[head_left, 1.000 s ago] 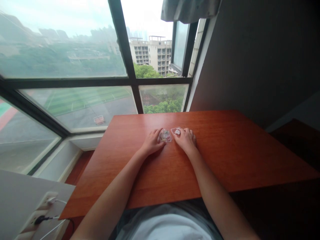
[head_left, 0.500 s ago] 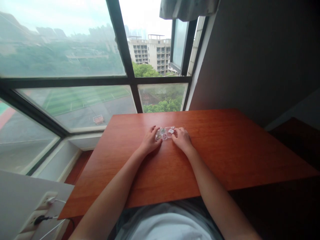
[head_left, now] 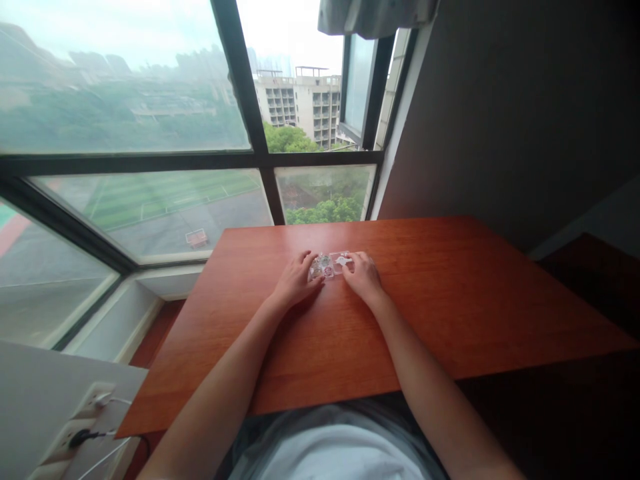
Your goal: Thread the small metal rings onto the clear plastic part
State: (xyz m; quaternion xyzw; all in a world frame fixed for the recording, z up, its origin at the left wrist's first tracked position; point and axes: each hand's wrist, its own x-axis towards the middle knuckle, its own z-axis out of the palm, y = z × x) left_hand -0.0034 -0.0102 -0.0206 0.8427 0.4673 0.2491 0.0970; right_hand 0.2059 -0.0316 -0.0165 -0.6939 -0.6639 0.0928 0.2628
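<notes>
"While both hands sit this close, where does the clear case point(head_left: 332, 265) lie from each?"

"Between them, on the table point(head_left: 320, 347): just off to the right of the left hand point(head_left: 299, 277) and to the left of the right hand point(head_left: 363, 275)."

"And its long axis?"

"Roughly along the line from one hand to the other, so each hand has a short end to itself. The compartment half point(head_left: 323, 269), with small bits in it, is beside the left hand; the flatter half point(head_left: 337, 269), with a white mark point(head_left: 343, 261), is beside the right. Whether a hinge joins the halves, I can't tell."

"How does the left hand stand?"

"Curved round its end, fingers toward the far edge, thumb at the near corner. Whether it grips or merely steadies, I can't tell."

"The right?"

"Bent, thumb and fingertips at the flatter half's outer end. Any pinch there is too small to make out."

"So which is nearer?"

"To the compartments, the left; to the white mark, the right."
</notes>
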